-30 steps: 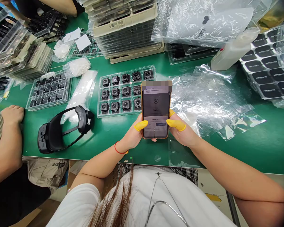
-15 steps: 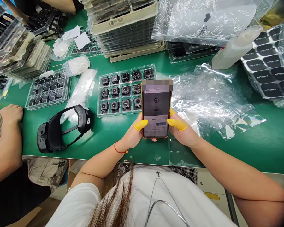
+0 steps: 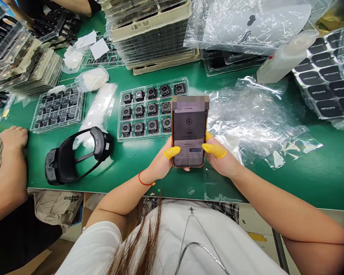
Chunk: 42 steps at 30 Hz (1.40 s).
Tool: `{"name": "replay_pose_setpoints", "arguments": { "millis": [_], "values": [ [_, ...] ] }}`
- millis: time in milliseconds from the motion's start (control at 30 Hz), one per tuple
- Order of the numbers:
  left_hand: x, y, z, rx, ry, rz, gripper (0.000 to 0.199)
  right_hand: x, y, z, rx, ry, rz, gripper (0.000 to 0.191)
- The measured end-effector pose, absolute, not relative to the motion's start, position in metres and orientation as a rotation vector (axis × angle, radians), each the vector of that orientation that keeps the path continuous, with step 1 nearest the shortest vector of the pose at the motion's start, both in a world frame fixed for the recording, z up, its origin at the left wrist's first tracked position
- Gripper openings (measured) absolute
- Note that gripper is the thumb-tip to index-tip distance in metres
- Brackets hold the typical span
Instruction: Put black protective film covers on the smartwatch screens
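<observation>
A phone (image 3: pixel 188 131) in an orange-edged case stands upright between my hands, its lit screen facing me. My left hand (image 3: pixel 163 160) grips its left edge, the thumb in a yellow finger cot lying over the screen's lower left. My right hand (image 3: pixel 222 156) holds the right edge, with yellow cots on the thumb and a finger. The other fingers are mostly hidden behind the phone. Just beyond it, a clear tray (image 3: pixel 145 119) holds several black square watch-like devices, its right part covered by the phone.
Clear plastic bags (image 3: pixel 255 118) lie to the right, near a white bottle (image 3: pixel 283 61). A black headset (image 3: pixel 74 156) rests at left, beside another person's arm (image 3: pixel 10 172). Tall tray stacks (image 3: pixel 154 34) stand at the back. Another filled tray (image 3: pixel 59 107) is at left.
My left thumb has shifted slightly right over the screen. The text in the panel on the lower screen looks different. Both hands still hold the phone in the same place.
</observation>
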<state>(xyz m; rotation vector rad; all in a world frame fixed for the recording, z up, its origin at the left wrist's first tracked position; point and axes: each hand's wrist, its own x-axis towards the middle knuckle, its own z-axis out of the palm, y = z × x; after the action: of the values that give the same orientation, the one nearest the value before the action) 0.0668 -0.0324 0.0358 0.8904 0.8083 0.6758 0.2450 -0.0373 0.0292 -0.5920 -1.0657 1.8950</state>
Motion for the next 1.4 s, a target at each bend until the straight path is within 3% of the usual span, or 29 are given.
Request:
{"name": "replay_pose_setpoints", "arguments": {
  "millis": [1400],
  "values": [
    [0.066,-0.032,0.034,0.884,0.815,0.633,0.076,0.247,-0.039,0.018,-0.657,-1.025,1.863,0.052]
  ]
}}
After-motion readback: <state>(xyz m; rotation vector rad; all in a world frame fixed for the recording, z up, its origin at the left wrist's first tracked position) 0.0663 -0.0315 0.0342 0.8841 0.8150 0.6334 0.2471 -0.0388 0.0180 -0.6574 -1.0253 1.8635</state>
